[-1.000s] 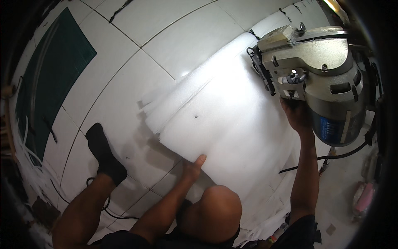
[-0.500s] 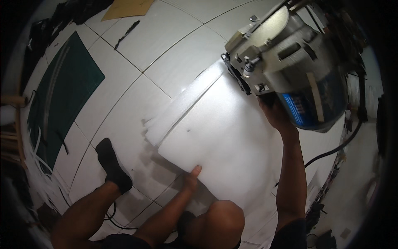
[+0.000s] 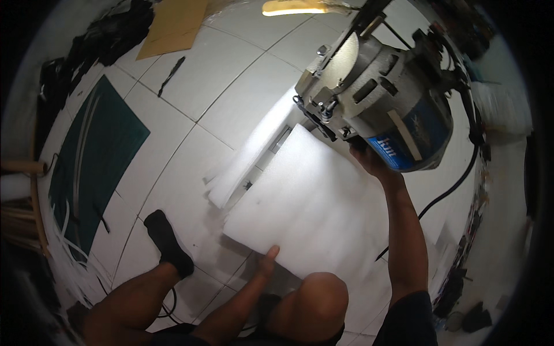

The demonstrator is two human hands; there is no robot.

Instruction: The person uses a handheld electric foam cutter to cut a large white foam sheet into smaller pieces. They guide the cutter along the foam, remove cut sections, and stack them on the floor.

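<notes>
An electric cloth cutting machine point(image 3: 375, 95), with a metal body and a blue-labelled motor, stands at the upper right over white foam sheeting. My right hand point(image 3: 372, 162) is closed round its handle, the fingers partly hidden behind the motor. Along the near edge of the white foam sheet point(image 3: 311, 207), my left hand point(image 3: 269, 259) pinches it, thumb on top and fingers underneath. A narrow white foam strip point(image 3: 251, 153) lies to the left, parted from the sheet by a gap that shows floor and part of the machine's metal base. The blade itself is hidden.
A green sheet point(image 3: 104, 155) lies on the tiled floor at left, near white strips point(image 3: 68, 230). Brown cardboard point(image 3: 173, 29) and a thin dark piece point(image 3: 171, 76) lie farther off. A black cord point(image 3: 461, 187) loops down at right. My socked foot point(image 3: 167, 245) rests left of the foam.
The gap between the foam strip and the sheet has widened, exposing the metal base. My left hand still grips the sheet's edge, and the view has shifted slightly.
</notes>
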